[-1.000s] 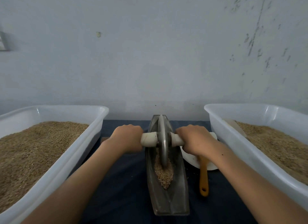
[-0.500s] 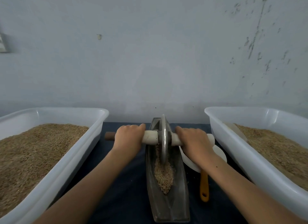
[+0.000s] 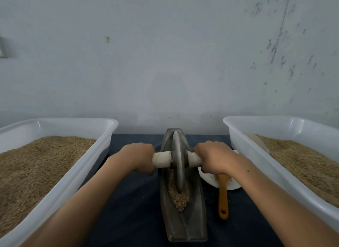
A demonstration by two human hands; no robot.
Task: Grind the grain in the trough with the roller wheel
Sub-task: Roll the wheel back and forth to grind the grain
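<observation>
A grey boat-shaped metal trough (image 3: 194, 219) lies lengthwise on the dark cloth in front of me. Brown grain (image 3: 178, 197) fills its middle. A grey metal roller wheel (image 3: 178, 162) stands upright in the trough, its lower edge in the grain. A pale axle handle (image 3: 161, 159) runs through the wheel. My left hand (image 3: 136, 157) grips the axle left of the wheel, and my right hand (image 3: 214, 157) grips it right of the wheel.
A white plastic tub of grain (image 3: 77, 175) stands at the left and another tub (image 3: 256, 160) at the right. A white plate (image 3: 212, 178) with an orange-handled tool (image 3: 222, 197) lies right of the trough. A grey wall rises close behind.
The wheel rolled away from me toward the trough's far end, then back toward me into the grain. Both hands moved with the axle.
</observation>
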